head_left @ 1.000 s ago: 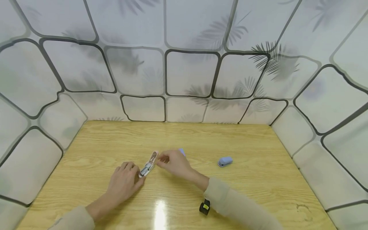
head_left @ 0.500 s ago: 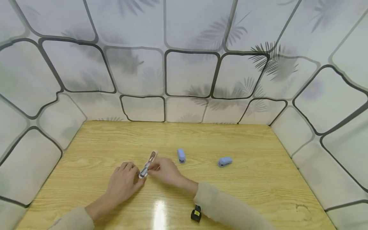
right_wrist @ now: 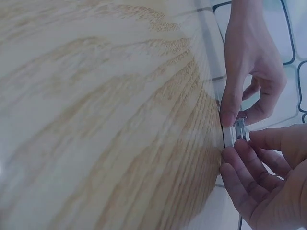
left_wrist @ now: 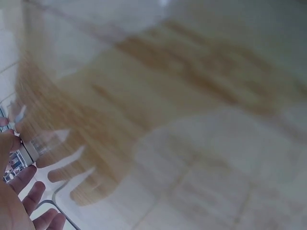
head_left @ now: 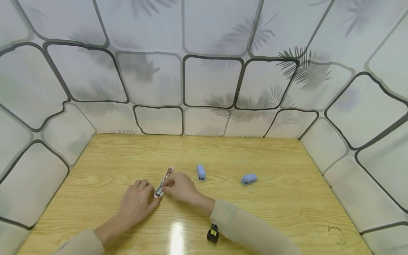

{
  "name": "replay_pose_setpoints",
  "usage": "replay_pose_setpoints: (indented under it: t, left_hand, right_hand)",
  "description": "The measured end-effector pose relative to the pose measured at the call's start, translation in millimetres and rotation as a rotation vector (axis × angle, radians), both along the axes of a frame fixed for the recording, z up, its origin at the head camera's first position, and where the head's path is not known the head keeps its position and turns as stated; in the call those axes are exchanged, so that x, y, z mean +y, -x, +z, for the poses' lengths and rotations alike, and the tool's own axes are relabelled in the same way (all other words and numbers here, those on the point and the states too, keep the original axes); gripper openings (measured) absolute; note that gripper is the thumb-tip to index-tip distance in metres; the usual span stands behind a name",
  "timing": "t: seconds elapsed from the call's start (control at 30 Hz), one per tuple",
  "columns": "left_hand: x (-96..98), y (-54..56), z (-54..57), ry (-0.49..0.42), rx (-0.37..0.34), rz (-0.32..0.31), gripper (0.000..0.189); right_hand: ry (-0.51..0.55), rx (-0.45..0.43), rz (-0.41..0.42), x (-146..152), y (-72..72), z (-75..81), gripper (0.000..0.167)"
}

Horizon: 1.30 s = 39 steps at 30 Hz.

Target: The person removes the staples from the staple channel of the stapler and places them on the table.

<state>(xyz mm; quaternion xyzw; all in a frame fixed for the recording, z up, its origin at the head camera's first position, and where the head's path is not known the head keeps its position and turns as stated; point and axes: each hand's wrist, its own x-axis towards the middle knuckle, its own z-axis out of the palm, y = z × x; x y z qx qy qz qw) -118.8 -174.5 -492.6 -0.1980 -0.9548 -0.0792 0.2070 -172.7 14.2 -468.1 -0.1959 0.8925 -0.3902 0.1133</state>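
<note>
A small opened stapler [head_left: 169,172], white and pinkish with a grey metal channel, lies slanted on the wooden table in the head view. My left hand [head_left: 137,199] holds its near end between thumb and forefinger, the other fingers resting on the table. With its fingertips, my right hand [head_left: 181,186] pinches at the middle of the stapler and covers part of it. In the right wrist view the metal channel [right_wrist: 240,128] shows between the left hand [right_wrist: 254,62] above and the right hand [right_wrist: 268,182] below. The left wrist view catches the left hand [left_wrist: 29,191] at its edge.
Two small blue staplers stand to the right: one blue stapler [head_left: 201,173] close beyond the right hand, another blue stapler [head_left: 249,179] farther off. A black wrist camera [head_left: 213,233] hangs under the right sleeve. Patterned white panels [head_left: 210,81] enclose the table.
My right hand has moved left and down from beside the stapler's far half onto its middle, uncovering the nearer blue stapler. The left hand stays put.
</note>
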Motion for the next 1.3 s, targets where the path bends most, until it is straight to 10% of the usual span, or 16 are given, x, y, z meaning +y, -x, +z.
replay_pose_setpoints:
  t: [0.5, 0.8, 1.3]
  left_hand:
    - [0.6, 0.2, -0.2, -0.005, 0.007, -0.002, 0.033]
    - [1.4, 0.5, 1.0, 0.010, -0.009, 0.002, 0.033]
    - [0.2, 0.0, -0.7, 0.016, 0.019, -0.003, 0.033]
  right_hand:
    - [-0.095, 0.007, -0.006, -7.0, 1.9, -1.1, 0.008]
    - [0.154, -0.218, -0.058, -5.2, 2.3, -3.1, 0.008]
    - [0.233, -0.245, -0.090, -2.9, 1.0, -1.3, 0.010]
